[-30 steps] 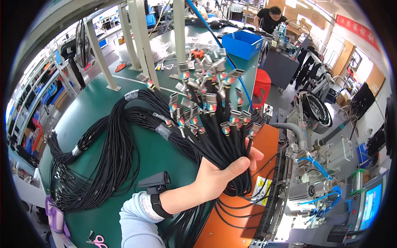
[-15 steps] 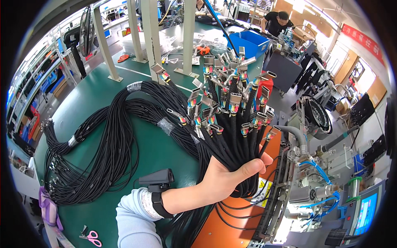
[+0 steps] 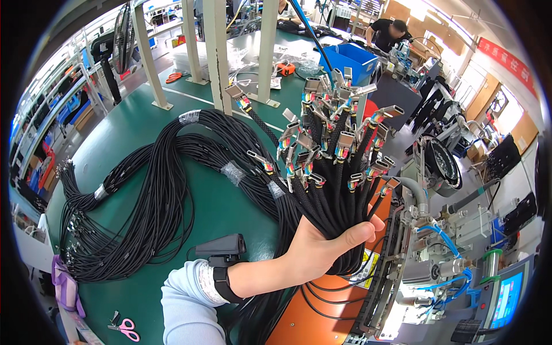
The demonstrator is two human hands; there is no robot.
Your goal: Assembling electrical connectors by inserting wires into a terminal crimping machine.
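Left hand (image 3: 319,250) has its fingers (image 3: 359,233) closed round a cable bundle (image 3: 333,190), connectors (image 3: 339,123) fanned upward over the green desk (image 3: 213,213); right hand unseen.

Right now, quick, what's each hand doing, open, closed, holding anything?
Left hand: closed around a bundle of black braided cables, connector ends fanned upward.
Right hand: not in view.
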